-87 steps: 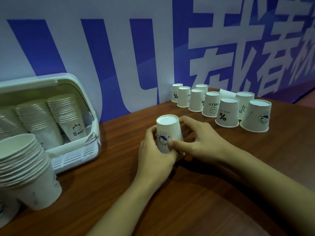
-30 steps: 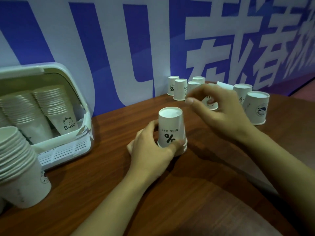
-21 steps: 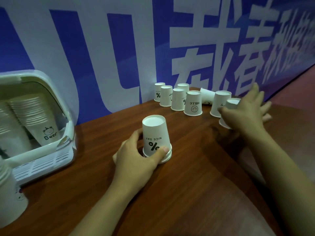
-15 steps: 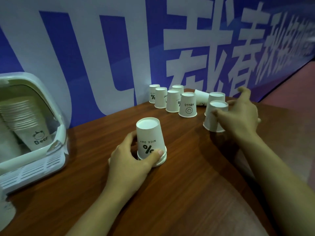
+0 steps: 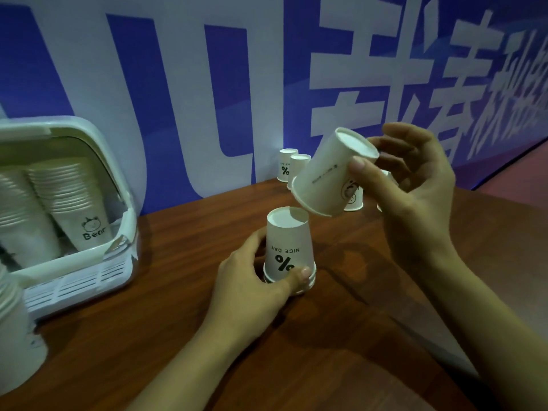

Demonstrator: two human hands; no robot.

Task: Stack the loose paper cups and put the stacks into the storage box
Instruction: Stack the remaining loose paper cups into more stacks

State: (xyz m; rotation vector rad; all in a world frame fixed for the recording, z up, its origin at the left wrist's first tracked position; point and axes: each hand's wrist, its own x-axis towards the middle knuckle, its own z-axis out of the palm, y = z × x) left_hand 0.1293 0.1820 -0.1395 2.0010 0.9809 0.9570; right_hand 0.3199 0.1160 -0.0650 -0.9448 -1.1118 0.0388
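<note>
The left hand (image 5: 252,287) grasps the bottom of a small upside-down cup stack (image 5: 289,250) on the table (image 5: 326,351). The right hand (image 5: 415,197) holds a tilted cup (image 5: 329,173) just above it, hiding most of the loose cups (image 5: 292,166) behind. The storage box (image 5: 98,161), holding stacks, is cut off at left.

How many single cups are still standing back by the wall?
4 visible: two cups side by side at the left, one peeking below the lifted cup at, a sliver behind the right hand. That cup and hand may hide more.
</note>
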